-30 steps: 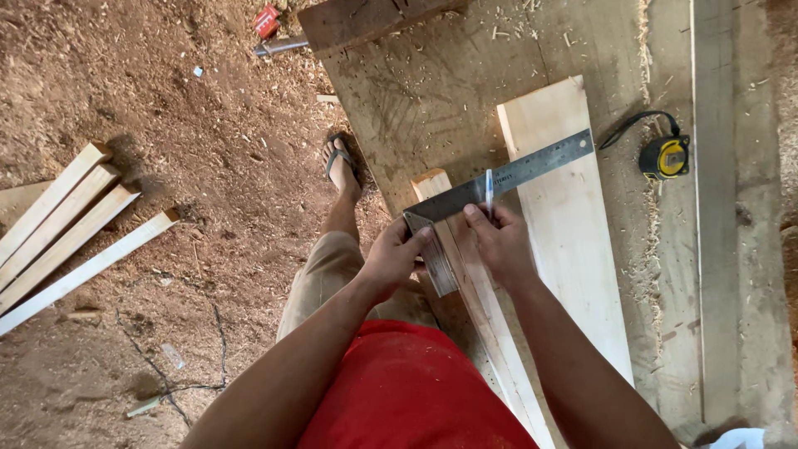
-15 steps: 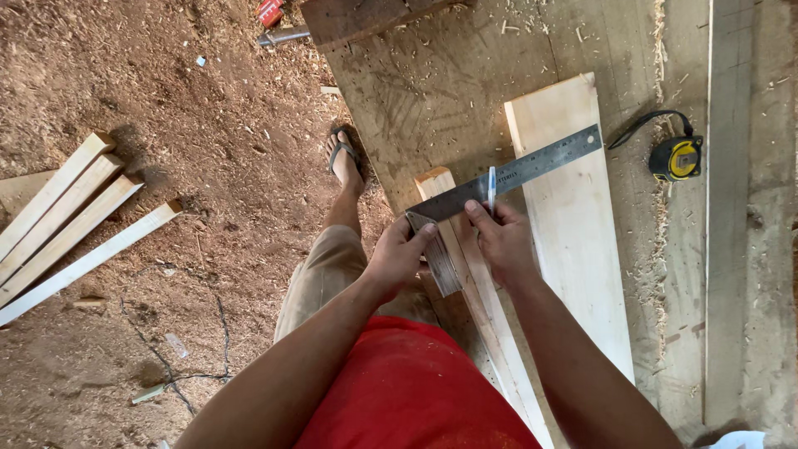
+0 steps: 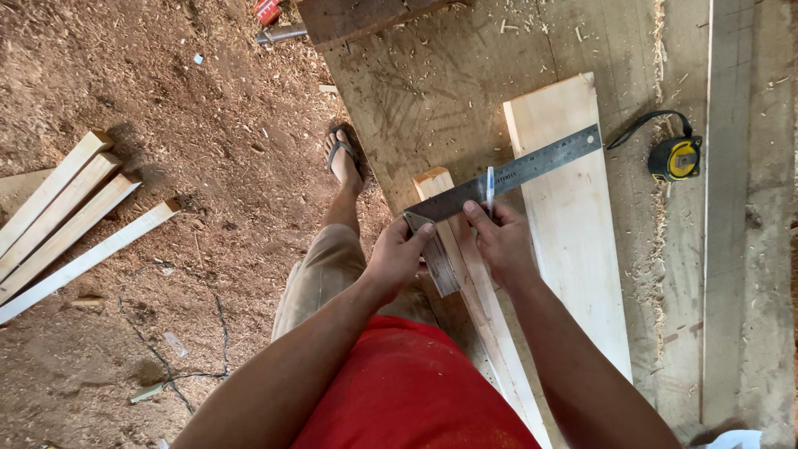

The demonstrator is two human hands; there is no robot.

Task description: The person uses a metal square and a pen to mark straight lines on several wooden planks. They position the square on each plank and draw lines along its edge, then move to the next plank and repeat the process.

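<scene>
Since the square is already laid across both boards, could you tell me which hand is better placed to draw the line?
Right, probably: the right hand holds the pen against the steel square, while the left hand pins its corner.

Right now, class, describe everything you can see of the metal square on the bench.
The metal square is a grey L-shaped steel rule with fine graduations. Its long blade lies flat and slanted across the narrow wood strip and the wide pale board. The left hand grips its short leg; the right hand holds a pen against its blade.
</scene>
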